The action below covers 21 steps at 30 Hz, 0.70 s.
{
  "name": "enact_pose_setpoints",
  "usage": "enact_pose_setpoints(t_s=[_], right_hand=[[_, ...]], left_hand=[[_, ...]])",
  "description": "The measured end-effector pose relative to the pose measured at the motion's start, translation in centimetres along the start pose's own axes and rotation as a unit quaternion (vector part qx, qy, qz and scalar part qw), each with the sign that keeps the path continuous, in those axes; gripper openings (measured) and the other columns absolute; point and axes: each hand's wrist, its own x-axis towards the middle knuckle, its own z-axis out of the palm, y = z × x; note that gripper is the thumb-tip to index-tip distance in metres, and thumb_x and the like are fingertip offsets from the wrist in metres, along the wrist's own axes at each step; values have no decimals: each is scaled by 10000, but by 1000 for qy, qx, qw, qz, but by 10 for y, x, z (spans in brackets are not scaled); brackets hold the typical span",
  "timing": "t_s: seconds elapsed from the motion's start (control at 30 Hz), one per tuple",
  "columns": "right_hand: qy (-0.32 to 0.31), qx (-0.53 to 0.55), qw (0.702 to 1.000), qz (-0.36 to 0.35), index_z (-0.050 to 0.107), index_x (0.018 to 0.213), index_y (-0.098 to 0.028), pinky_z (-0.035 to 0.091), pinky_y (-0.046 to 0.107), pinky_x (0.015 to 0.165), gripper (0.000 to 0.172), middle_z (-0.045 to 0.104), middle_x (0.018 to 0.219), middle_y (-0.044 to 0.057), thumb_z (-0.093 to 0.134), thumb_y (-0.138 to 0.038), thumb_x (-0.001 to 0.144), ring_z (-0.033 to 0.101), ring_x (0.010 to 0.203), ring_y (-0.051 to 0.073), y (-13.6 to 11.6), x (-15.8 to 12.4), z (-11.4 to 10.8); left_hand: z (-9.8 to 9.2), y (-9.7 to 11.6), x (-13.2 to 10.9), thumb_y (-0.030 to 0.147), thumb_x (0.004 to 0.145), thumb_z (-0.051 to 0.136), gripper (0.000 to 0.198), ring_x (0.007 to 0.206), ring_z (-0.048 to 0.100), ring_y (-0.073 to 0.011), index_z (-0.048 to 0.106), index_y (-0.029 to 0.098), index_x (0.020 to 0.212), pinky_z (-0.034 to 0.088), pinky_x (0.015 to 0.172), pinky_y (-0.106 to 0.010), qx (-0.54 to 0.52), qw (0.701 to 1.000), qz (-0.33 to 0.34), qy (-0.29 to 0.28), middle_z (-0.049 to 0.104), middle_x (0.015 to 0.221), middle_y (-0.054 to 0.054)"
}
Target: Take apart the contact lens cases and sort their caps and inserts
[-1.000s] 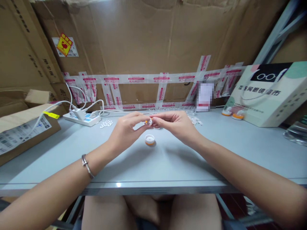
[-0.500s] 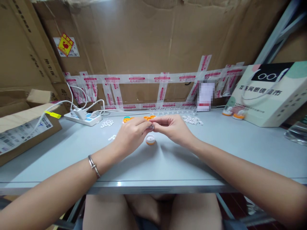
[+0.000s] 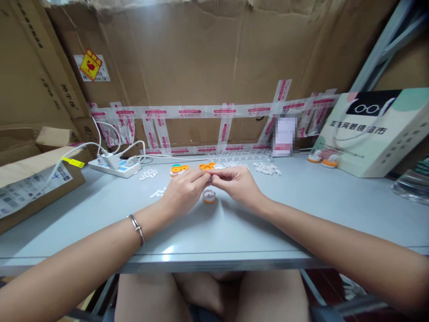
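Observation:
My left hand (image 3: 184, 190) and my right hand (image 3: 238, 185) meet over the middle of the table, fingertips pinched together. Between them is a small grey-white piece (image 3: 211, 180), mostly covered by the fingers, so its kind cannot be made out. Just below the fingertips stands a small round case (image 3: 208, 197) with a clear wall and an orange base, a white disc inside. Behind my hands lie orange round parts (image 3: 179, 169), a green one among them, and further orange parts (image 3: 206, 167). Small white pieces (image 3: 157, 193) lie left of my left hand.
White pieces form piles at the back left (image 3: 148, 174) and back right (image 3: 267, 168). Clear round cups (image 3: 241, 155) line the cardboard. A power strip (image 3: 115, 167) and an open carton (image 3: 40, 183) stand left. Two orange-based cases (image 3: 329, 161) sit beside a paper bag (image 3: 365, 134).
My hands stay pinched together and have shifted slightly lower in view, closer to the round case. The small piece shows less between the fingers. The view has moved a little.

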Motion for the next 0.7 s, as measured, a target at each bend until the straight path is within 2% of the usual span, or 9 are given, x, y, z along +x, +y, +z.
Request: enact_pose_setpoints(t_s=[0.2, 0.33, 0.43, 0.57, 0.7], right_hand=[[-2, 67, 996, 52, 717, 856, -143, 499, 357, 819, 243, 712, 861, 66, 624, -199, 639, 646, 845, 195, 5, 5, -1], [-21, 156, 979, 133, 714, 774, -134, 523, 301, 763, 173, 707, 771, 43, 628, -171, 629, 645, 720, 130, 3, 9, -3], [-31, 198, 961, 193, 700, 706, -128, 528, 271, 752, 101, 695, 723, 37, 640, -152, 629, 635, 647, 95, -1, 11, -3], [-3, 197, 963, 183, 680, 672, -142, 538, 266, 719, 57, 675, 643, 17, 664, -124, 620, 624, 582, 88, -4, 17, -10], [82, 153, 976, 133, 665, 725, -145, 541, 266, 705, 108, 677, 658, 20, 683, -125, 620, 635, 600, 101, 5, 35, -42]], left_hand=[[2, -3, 0, 166, 840, 493, 129, 729, 619, -149, 619, 157, 869, 484, 655, -254, -22, 999, -10, 21, 676, 842, -64], [1, -3, 4, 146, 811, 534, 139, 767, 620, -134, 625, 182, 910, 493, 698, -248, -132, 989, -54, 50, 680, 848, -45], [-2, 0, 8, 140, 781, 570, 122, 753, 621, -126, 632, 175, 880, 503, 707, -248, -226, 965, -122, 47, 676, 828, -41], [-6, -1, 11, 217, 767, 600, 100, 728, 607, -117, 623, 169, 852, 516, 700, -244, -280, 930, -228, 73, 643, 831, -38], [-6, -7, 11, 242, 771, 589, 135, 746, 590, -109, 604, 153, 872, 521, 725, -240, -311, 906, -269, 95, 594, 843, -34]])
